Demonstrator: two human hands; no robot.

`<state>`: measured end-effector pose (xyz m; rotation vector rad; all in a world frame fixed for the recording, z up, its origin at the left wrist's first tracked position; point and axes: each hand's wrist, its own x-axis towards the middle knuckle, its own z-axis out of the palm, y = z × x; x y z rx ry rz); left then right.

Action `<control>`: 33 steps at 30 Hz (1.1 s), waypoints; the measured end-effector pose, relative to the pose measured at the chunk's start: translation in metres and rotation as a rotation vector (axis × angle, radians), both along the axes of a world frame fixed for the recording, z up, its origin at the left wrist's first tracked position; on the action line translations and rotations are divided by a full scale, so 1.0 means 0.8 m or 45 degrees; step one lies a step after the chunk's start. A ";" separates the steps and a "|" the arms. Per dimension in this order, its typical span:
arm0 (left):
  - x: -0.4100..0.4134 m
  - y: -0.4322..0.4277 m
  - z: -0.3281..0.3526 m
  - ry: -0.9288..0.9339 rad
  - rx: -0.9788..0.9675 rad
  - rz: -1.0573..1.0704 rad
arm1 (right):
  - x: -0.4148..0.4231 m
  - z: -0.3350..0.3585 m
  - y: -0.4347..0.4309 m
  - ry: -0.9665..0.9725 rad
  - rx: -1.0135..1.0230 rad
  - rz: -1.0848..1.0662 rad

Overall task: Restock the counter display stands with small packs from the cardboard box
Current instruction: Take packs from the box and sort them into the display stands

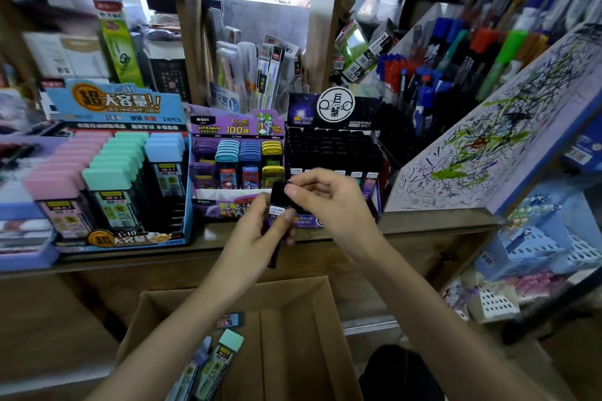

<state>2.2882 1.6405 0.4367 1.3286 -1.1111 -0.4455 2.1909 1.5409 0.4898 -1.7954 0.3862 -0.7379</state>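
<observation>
A wooden counter (423, 228) in a crowded stationery shop is carrying three printed card display stands side by side. In front of them, above the counter's front edge, both hands are holding a slim black-capped pack (279, 202). Its long axis is standing nearly upright, with the cap up and leaning slightly right and the dark lower end pointing down toward the open cardboard box (293, 335).

The left hand (257, 234) is curling round the pack's labelled middle, and the right hand (329, 202) is pinching the cap between thumb and fingers. Just behind the hands, the black display stand (335, 146) is showing tight rows of matching dark caps.

The purple stand (237, 153) beside it is holding rounded coloured caps. The blue stand (123, 172) farther left is holding blocky pink, mint and pale-blue ones. A scribbled slanted board (488, 140) is closing off the right side. A mint-capped pack (224, 355) is lying in the box with a few others.
</observation>
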 end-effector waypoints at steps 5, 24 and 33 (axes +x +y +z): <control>0.042 0.012 0.002 -0.496 0.200 0.356 | 0.003 0.022 -0.033 -0.133 -0.051 -0.157; 0.098 0.023 -0.038 -1.123 0.627 0.478 | 0.037 -0.025 -0.071 0.095 -0.339 -0.336; 0.079 0.045 -0.026 -0.976 0.426 0.481 | 0.048 -0.018 -0.069 0.330 -0.425 -0.453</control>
